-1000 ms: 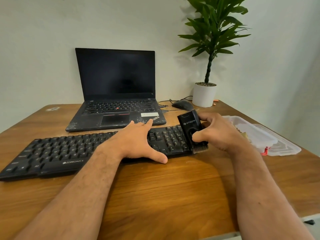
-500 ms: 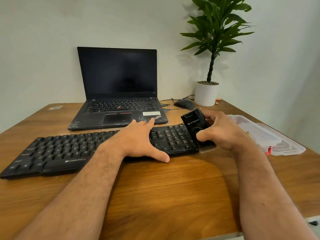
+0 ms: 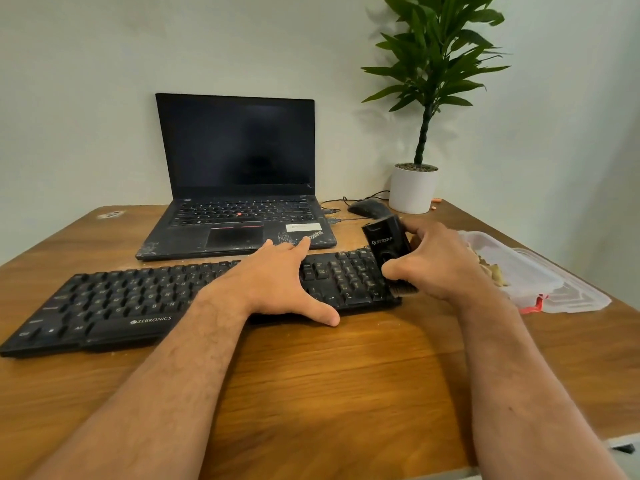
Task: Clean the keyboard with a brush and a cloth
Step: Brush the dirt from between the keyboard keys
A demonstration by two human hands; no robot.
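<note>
A long black plastic keyboard [image 3: 166, 303] with a white brand name on its front edge lies across a brown wood-grain surface [image 3: 346, 393], running from the left edge of the view to just past the middle. The left hand [image 3: 277, 282] lies palm down on the keyboard's right-of-centre keys, fingers [image 3: 304, 242] released and stretched toward the far edge, thumb resting on the surface at the near edge. Behind it sits an open black laptop [image 3: 239, 174] with a dark screen, just beyond the keyboard. At the keyboard's right end, the right hand [image 3: 436, 265] has its fingers clenched around a small black rectangular brush [image 3: 388, 244] with pale lettering, tilted, its bristles touching the rightmost keys. Farther back are a black computer mouse [image 3: 367, 207] and a green leafy plant in a white pot [image 3: 414, 188]. At far right lies a clear plastic container [image 3: 540, 282] with a red clip; its contents are unclear.
</note>
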